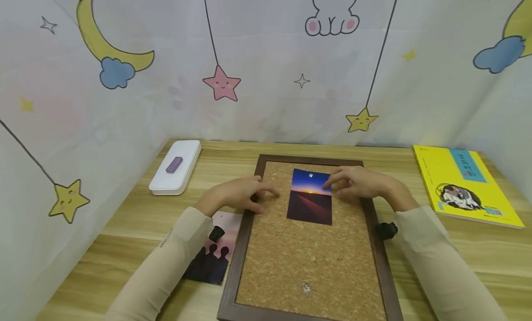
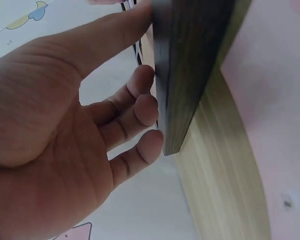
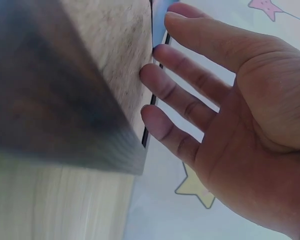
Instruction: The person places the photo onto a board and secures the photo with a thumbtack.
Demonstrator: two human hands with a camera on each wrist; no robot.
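A cork board (image 1: 309,256) in a dark brown wooden frame lies on the table. Near its top is a sunset photo (image 1: 309,208), with a small shiny pin (image 1: 311,175) at the photo's top edge. My left hand (image 1: 241,195) reaches over the left side of the frame, fingers loosely bent, left of the photo. In the left wrist view its fingertips (image 2: 149,110) are right at the frame's side (image 2: 177,75). From the right, my right hand (image 1: 360,181) has its fingertips at the photo's right edge, thumb and fingers spread apart with nothing gripped.
A second photo (image 1: 216,265) with dark silhouettes lies left of the board, partly under my left forearm. Small clear pieces (image 1: 306,288) lie low on the cork. A white case (image 1: 183,150) bearing a purple block (image 1: 174,165) is back left; a yellow book (image 1: 432,173) is at right.
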